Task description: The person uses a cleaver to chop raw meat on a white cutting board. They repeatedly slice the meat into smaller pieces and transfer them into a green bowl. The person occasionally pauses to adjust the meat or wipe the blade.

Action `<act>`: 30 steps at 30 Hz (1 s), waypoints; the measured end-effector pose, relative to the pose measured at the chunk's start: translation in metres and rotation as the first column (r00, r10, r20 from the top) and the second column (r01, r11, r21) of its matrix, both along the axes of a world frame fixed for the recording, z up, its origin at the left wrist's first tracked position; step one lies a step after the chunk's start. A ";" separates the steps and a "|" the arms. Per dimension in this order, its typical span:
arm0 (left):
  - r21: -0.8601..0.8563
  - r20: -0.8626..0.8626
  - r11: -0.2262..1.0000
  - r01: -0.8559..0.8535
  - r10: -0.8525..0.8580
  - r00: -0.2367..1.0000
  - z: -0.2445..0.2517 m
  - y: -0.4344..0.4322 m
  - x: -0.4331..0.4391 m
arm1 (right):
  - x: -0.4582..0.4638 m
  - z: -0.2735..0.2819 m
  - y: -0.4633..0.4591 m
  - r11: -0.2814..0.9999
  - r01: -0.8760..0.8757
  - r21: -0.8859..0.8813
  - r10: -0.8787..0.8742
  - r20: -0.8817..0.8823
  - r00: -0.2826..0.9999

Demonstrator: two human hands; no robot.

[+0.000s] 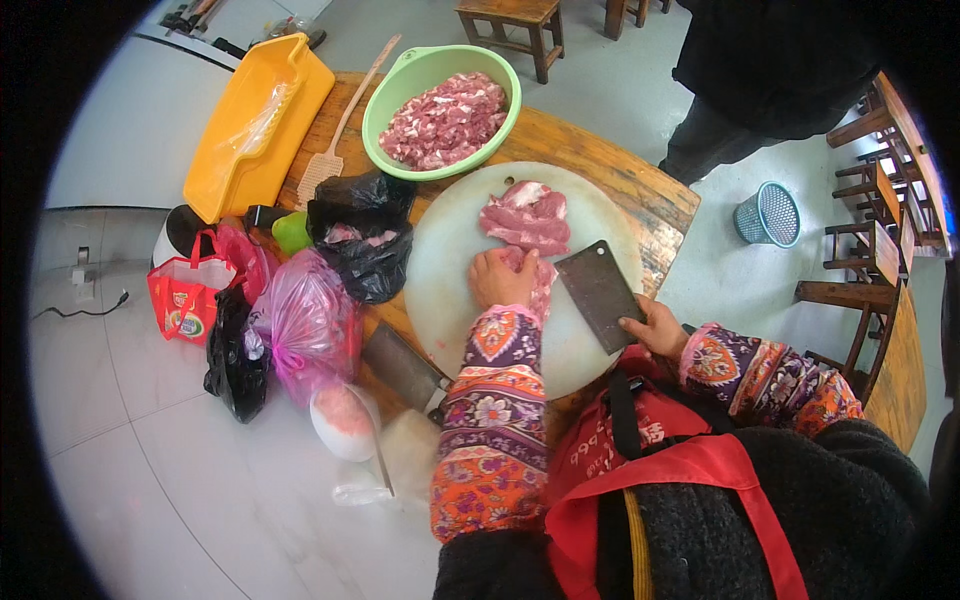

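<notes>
On a round white cutting board [450,225], my left hand [501,279] presses on a strip of raw meat [541,289], fingers resting over its left part. A larger piece of raw meat [526,217] lies just beyond it. My right hand [654,327] grips a cleaver [598,296] at the board's right side; its dark, broad blade lies flat-looking to the right of the strip, and its handle is hidden by the hand. A second cleaver [403,365] rests at the board's lower left, partly behind my left sleeve. Cut meat [446,120] fills a green basin [516,97] beyond the board.
Left of the board are a black plastic bag [375,262] with meat, a pink plastic bag [307,315], a red bag [180,300], a fly swatter [322,169] and a yellow tub [217,180]. A person in dark clothes [772,67] stands beyond the wooden table [592,146], near a blue basket [750,217].
</notes>
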State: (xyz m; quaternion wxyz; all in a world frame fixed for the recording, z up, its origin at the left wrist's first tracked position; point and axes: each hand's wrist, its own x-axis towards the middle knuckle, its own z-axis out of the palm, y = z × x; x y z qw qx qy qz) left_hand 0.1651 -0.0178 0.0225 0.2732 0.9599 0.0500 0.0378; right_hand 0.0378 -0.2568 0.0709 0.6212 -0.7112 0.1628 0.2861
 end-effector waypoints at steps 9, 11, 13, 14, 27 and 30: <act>-0.200 0.158 0.980 -0.008 0.040 0.987 -0.006 0.015 -0.062 | 0.028 -0.006 0.024 0.965 -0.225 -0.133 0.250 0.214 0.944; -0.247 0.155 0.965 -0.089 0.130 0.979 -0.007 0.026 -0.076 | 0.028 -0.006 0.030 0.943 -0.278 -0.183 0.320 0.266 0.909; -0.414 0.028 0.883 -0.220 0.253 0.967 -0.010 0.036 -0.087 | 0.028 -0.008 0.035 0.916 -0.337 -0.219 0.391 0.292 0.873; -0.524 -0.043 0.802 -0.286 0.311 0.950 -0.012 0.040 -0.091 | 0.029 -0.009 0.037 0.911 -0.335 -0.239 0.404 0.363 0.840; -0.326 -0.002 0.901 -0.286 0.302 0.953 -0.008 0.090 -0.074 | 0.026 -0.012 0.037 0.937 -0.284 -0.203 0.328 0.226 0.917; -0.295 0.074 0.939 -0.176 0.206 0.976 -0.016 0.092 -0.046 | 0.020 -0.009 0.037 0.978 -0.204 -0.050 0.209 0.146 0.967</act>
